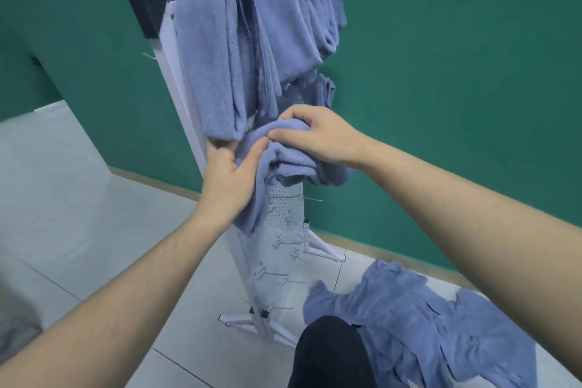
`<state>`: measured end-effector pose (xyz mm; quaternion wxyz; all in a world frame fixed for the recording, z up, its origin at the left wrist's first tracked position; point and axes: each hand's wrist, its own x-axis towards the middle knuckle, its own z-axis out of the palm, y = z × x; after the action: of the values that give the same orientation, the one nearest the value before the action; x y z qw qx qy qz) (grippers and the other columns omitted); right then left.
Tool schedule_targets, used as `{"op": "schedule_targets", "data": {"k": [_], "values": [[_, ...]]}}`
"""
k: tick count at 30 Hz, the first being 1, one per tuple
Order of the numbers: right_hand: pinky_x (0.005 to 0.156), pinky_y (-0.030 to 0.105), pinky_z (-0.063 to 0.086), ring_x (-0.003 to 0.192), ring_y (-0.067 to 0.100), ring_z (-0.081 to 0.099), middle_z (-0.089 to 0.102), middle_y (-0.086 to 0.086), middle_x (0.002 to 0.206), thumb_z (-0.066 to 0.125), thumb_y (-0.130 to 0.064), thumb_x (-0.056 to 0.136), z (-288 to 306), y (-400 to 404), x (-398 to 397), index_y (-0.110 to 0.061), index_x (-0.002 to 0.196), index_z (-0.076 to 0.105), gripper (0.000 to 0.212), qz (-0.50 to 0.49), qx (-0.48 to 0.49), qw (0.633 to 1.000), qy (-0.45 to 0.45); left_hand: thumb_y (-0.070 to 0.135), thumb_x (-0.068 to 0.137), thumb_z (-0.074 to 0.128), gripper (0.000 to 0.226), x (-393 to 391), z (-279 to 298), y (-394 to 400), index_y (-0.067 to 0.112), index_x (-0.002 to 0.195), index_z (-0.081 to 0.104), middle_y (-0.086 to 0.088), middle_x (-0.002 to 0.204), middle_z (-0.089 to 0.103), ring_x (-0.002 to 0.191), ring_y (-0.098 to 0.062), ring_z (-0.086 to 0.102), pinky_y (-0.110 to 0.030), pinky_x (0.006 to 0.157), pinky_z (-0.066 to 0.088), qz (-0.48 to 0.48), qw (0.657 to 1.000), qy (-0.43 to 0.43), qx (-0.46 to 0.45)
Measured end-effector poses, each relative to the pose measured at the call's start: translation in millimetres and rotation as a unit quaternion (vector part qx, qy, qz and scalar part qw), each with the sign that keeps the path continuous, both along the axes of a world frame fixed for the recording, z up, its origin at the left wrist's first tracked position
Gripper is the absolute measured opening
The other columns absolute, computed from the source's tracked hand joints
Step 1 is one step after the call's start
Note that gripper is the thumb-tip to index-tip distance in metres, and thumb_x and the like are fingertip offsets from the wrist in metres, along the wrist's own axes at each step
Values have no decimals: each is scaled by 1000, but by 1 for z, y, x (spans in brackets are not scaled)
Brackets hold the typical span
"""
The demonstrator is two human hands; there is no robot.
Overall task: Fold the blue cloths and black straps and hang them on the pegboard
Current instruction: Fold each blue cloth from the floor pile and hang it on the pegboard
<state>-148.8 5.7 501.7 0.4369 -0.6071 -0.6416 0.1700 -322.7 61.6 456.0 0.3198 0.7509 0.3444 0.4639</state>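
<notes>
A white pegboard [283, 214] stands upright on the floor, seen from above. Several folded blue cloths [220, 57] hang over its upper pegs. A further folded blue cloth [283, 157] sits against the board's middle. My left hand [228, 178] grips its left side with the thumb pressed into the fabric. From above, my right hand [318, 138] holds the same cloth, fingers curled over its top fold. A black piece [148, 0] hangs at the board's top left corner. Loose blue cloths [425, 324] lie in a heap on the floor at the lower right.
Bare metal pegs [283, 274] stick out of the board's lower half. The board's white feet [239, 321] spread over the grey tiled floor [78, 214]. A green wall [456, 72] stands close behind. My black-clad knee [327, 353] shows at the bottom.
</notes>
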Motion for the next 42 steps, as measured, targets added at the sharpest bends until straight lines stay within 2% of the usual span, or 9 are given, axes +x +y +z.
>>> {"op": "schedule_targets", "data": {"k": [4, 9, 13, 17, 24, 29, 33, 36, 42], "values": [[72, 10, 47, 74, -5, 60, 69, -11, 85, 72, -26, 92, 10, 19, 6, -14, 92, 70, 13, 18, 13, 999, 36, 28, 101, 59, 27, 11, 13, 4, 19, 125, 67, 9, 121, 70, 113, 6, 62, -16, 98, 48, -31, 996, -75, -22], [68, 9, 48, 72, -7, 64, 72, -13, 80, 69, -19, 94, 16, 39, 5, -14, 95, 72, 6, 41, -4, 993, 111, 41, 103, 52, 28, 17, 20, 14, 27, 120, 70, 12, 112, 73, 106, 3, 65, -17, 91, 49, -9, 995, -73, -64], [77, 19, 55, 83, 5, 70, 77, -1, 93, 69, -23, 94, 16, 52, 3, -12, 102, 74, 15, 77, -77, 978, 177, 41, 101, 55, 26, 15, 21, 12, 25, 104, 74, 8, 96, 77, 92, 0, 69, -17, 79, 51, 27, 990, -106, -87], [96, 38, 56, 101, 25, 71, 75, 15, 109, 73, -27, 89, 5, 69, -2, -2, 108, 72, 32, 85, -138, 942, 293, 45, 98, 60, 24, 16, 22, 14, 27, 102, 74, 10, 96, 77, 94, -5, 71, -29, 89, 54, 41, 975, -158, -149], [81, 33, 53, 72, 24, 62, 62, 14, 76, 58, -15, 90, -17, 71, -9, -10, 68, 60, 22, 163, -279, 858, 399, 32, 89, 65, 19, 24, 21, 6, 23, 104, 73, 8, 98, 77, 96, -11, 72, -29, 82, 54, 51, 953, -215, -209], [80, 34, 55, 83, 21, 67, 72, 9, 89, 64, -16, 91, -23, 71, -9, -15, 90, 68, 4, 81, -168, 914, 359, 13, 89, 68, 15, 25, 22, 6, 10, 103, 73, 0, 90, 75, 75, -9, 69, -22, 65, 55, 71, 917, -296, -258], [79, 10, 46, 81, -9, 61, 69, -9, 98, 62, -16, 96, -37, 62, -12, -24, 96, 67, 9, -50, 51, 964, 256, 24, 78, 77, 34, 33, 22, 11, 10, 108, 74, -5, 101, 77, 93, -22, 73, -37, 83, 61, 105, 898, -318, -286], [94, 24, 48, 100, 1, 63, 69, -12, 106, 59, -24, 94, -55, 49, -7, -30, 102, 67, 13, 10, 127, 950, 284, 23, 80, 75, 32, 41, 25, 11, 10, 110, 73, -8, 102, 76, 95, -27, 74, -47, 88, 60, 125, 878, -347, -306], [100, 23, 46, 107, 0, 62, 68, -13, 116, 59, -13, 99, -56, 40, -2, -31, 113, 63, 24, 36, 138, 976, 166, 32, 81, 66, 29, 39, 18, 6, 14, 103, 72, -2, 98, 76, 88, -20, 71, -46, 92, 58, 95, 921, -261, -273]]}}
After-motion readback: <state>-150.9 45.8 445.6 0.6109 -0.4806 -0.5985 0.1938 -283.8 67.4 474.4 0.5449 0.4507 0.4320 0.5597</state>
